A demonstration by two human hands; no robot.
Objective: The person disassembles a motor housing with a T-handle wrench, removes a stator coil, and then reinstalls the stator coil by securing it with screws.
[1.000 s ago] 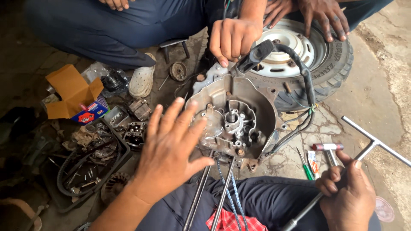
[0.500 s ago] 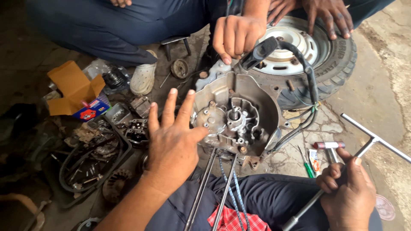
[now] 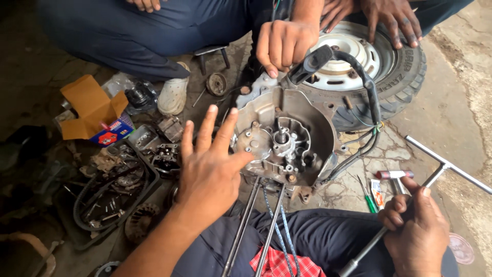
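Gripping T-wrench (image 3: pixel 435 177) — right hand (image 3: pixel 415 231); casing (image 3: pixel 284 138) apart.

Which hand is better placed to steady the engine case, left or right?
Left, probably. The left hand is spread open, its fingertips at the engine case edge. The right hand is off to the side, closed around a T-handle wrench.

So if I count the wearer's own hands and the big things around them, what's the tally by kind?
Own hands: 2, left hand and right hand
Engine casing: 1
Wheel: 1
T-handle wrench: 1
Long metal rods: 2
Orange cardboard box: 1
Total: 8
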